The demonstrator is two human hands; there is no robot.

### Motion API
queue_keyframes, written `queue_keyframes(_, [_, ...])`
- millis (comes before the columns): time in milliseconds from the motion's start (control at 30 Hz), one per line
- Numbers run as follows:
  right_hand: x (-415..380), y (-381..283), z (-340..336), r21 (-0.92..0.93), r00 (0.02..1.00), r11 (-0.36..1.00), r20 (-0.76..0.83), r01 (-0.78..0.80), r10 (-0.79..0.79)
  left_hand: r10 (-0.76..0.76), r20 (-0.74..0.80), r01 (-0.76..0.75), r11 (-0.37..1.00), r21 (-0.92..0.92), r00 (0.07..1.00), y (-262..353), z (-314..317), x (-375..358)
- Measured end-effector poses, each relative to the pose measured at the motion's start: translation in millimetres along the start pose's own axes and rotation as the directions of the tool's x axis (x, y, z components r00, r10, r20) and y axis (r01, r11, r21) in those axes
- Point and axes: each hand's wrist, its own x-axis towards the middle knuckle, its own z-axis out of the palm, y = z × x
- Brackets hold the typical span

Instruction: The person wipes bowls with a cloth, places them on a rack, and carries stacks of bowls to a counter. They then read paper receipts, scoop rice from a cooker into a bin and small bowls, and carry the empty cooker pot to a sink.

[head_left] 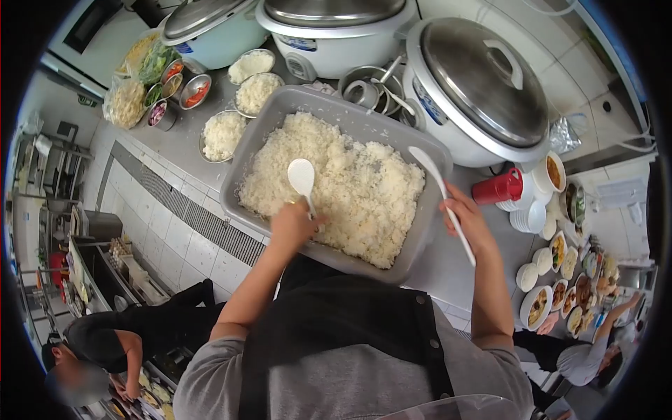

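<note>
A grey plastic tub (246, 145) full of cooked white rice (350, 175) sits on the counter in front of me. Over its near left part, my left hand (292, 222) is closed around the handle of a short white rice paddle (301, 175), whose broad head lies against the rice. My right hand (467, 218), just beyond the tub's right wall, grips a long white paddle (458, 231). The upper end of that long paddle reaches over the tub's right rim, while its lower end points down toward my forearm.
Large lidded rice cookers (483, 84) stand behind the tub. Rice-filled bowls (224, 135) are at its left, a red jug (498, 187) and stacked white bowls (528, 217) at its right. Co-workers are at lower left (105, 343) and lower right (588, 353).
</note>
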Motion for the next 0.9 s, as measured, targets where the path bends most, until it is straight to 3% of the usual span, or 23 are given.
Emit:
queue_keyframes(33, [-4, -4, 5, -0.01, 1.0, 1.0, 0.011, 0.006, -0.006, 0.054, 0.095, -0.061, 0.996, 0.072, 0.994, 7, 5, -1])
queue_keyframes(133, [-16, -8, 36, -0.074, 0.995, 0.997, 0.094, -0.025, 0.032, 0.134, 0.086, -0.141, 0.986, 0.087, 0.987, -3, 23, 8])
queue_keyframes(167, [-19, -15, 54, -0.34, 1.0, 0.94, -0.002, -0.028, 0.029, 0.136, 0.089, -0.144, 0.985, 0.098, 0.987, -7, 10, 12])
queue_keyframes(200, [-20, -17, 67, -0.58, 0.995, 0.813, -0.099, -0.057, -0.002, 0.156, 0.156, -0.17, 0.982, 0.082, 0.975, -10, -6, 19])
queue_keyframes(233, [-10, 8, 59, -0.911, 0.954, 0.403, -0.042, 0.085, -0.296, 0.18, 0.227, -0.199, 0.978, 0.063, 0.957, -12, -22, 25])
queue_keyframes(267, [-9, 1, 69, -0.907, 0.955, 0.416, -0.064, 0.066, -0.29, 0.195, 0.242, -0.217, 0.974, 0.068, 0.95, -19, -37, 30])
queue_keyframes(333, [-9, -22, 89, -0.971, 0.968, 0.192, -0.18, -0.146, -0.173, 0.247, 0.127, -0.25, 0.968, 0.011, 0.961, -40, -67, 36])
queue_keyframes(367, [-3, -27, 96, -0.963, 0.964, 0.201, -0.214, -0.181, -0.159, 0.252, 0.141, -0.256, 0.967, 0.004, 0.957, -46, -86, 40])
queue_keyframes(433, [14, -38, 108, -0.966, 0.952, 0.091, -0.254, -0.242, -0.173, 0.293, 0.174, -0.297, 0.955, -0.008, 0.94, -71, -111, 55])
queue_keyframes(500, [43, -33, 109, -0.941, 0.935, 0.038, -0.34, -0.337, -0.098, 0.342, 0.043, -0.344, 0.937, 0.059, 0.939, -102, -124, 70])
queue_keyframes(567, [73, -21, 111, -0.896, 0.896, -0.01, -0.444, -0.444, 0.006, 0.38, 0.025, -0.38, 0.923, 0.052, 0.925, -116, -145, 82])
queue_keyframes(633, [122, 16, 92, -0.868, 0.87, 0.065, -0.49, -0.493, 0.055, 0.412, -0.087, -0.416, 0.909, -0.032, 0.907, -122, -160, 93])
queue_keyframes(667, [124, 18, 95, -0.853, 0.858, 0.098, -0.507, -0.513, 0.08, 0.425, -0.072, -0.428, 0.902, -0.05, 0.903, -125, -158, 103])
queue_keyframes(700, [127, 19, 98, -0.836, 0.845, 0.128, -0.524, -0.534, 0.105, 0.477, -0.141, -0.496, 0.855, -0.153, 0.867, -127, -153, 116])
queue_keyframes(767, [124, -10, 126, -0.748, 0.812, 0.324, -0.565, -0.58, 0.147, 0.58, -0.298, -0.651, 0.705, -0.283, 0.758, -138, -131, 145])
queue_keyframes(800, [120, -4, 129, -0.739, 0.801, 0.319, -0.58, -0.594, 0.147, 0.587, -0.298, -0.658, 0.693, -0.295, 0.753, -149, -116, 152])
queue_keyframes(867, [115, 22, 128, -0.756, 0.818, 0.343, -0.572, -0.558, 0.07, 0.523, -0.438, -0.68, 0.62, -0.392, 0.731, -156, -95, 161])
queue_keyframes(900, [119, 34, 135, -0.745, 0.818, 0.395, -0.574, -0.538, 0.032, 0.467, -0.448, -0.647, 0.579, -0.497, 0.762, -160, -87, 166])
